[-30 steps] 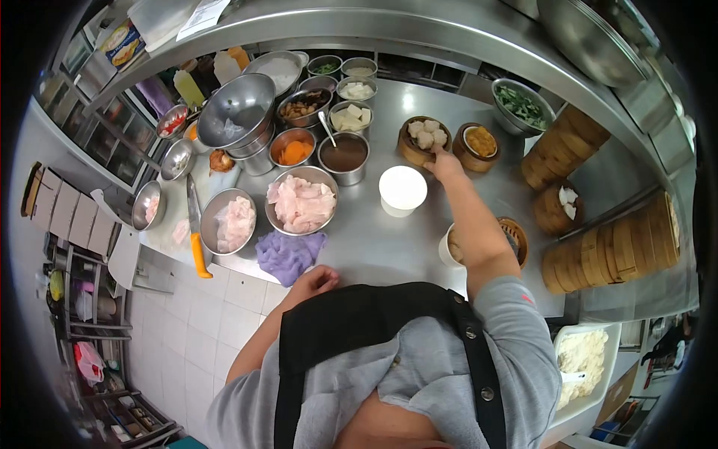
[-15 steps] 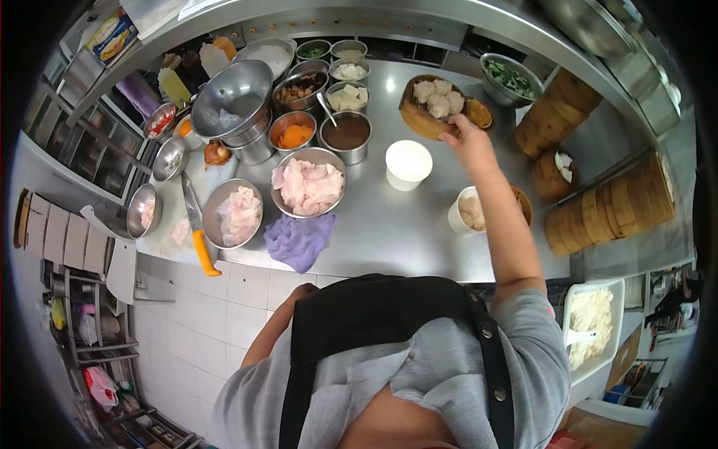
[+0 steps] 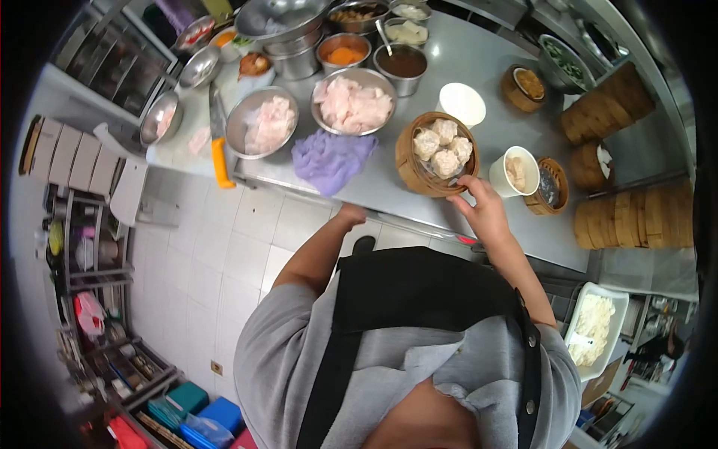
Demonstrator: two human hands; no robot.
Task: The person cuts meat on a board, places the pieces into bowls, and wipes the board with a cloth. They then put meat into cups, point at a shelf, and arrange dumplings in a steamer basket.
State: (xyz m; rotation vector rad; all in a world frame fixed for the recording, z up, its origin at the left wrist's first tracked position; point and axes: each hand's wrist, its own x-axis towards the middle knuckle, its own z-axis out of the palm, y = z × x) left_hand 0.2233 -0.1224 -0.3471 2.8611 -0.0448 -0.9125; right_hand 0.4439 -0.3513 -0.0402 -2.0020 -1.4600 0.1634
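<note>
A bamboo steamer basket (image 3: 409, 166) stands near the front of the steel worktop, with several pale, wrinkled dumplings (image 3: 445, 162) inside. My right hand (image 3: 485, 212) pinches its near right rim between thumb and fingers. Just behind the basket is a white tub (image 3: 462, 104). Beside my right hand, a second white tub (image 3: 514, 172) contains pale pieces, and a smaller bamboo basket (image 3: 552, 185) is next to it. My left hand (image 3: 350, 215) hangs low by the front edge, below a purple cloth (image 3: 333, 161); its fingers are not clearly visible.
Two metal bowls of pale raw meat (image 3: 353, 101) (image 3: 262, 123) sit left of the basket. An orange-handled knife (image 3: 221, 161) lies at the left with its handle over the edge. Bamboo steamer stacks (image 3: 632, 215) line the right side. A pot of brown sauce (image 3: 402, 67) holds a spoon.
My right hand has brought the dumpling basket from the back of the worktop to its front edge. The view has shifted, and my left arm shows more.
</note>
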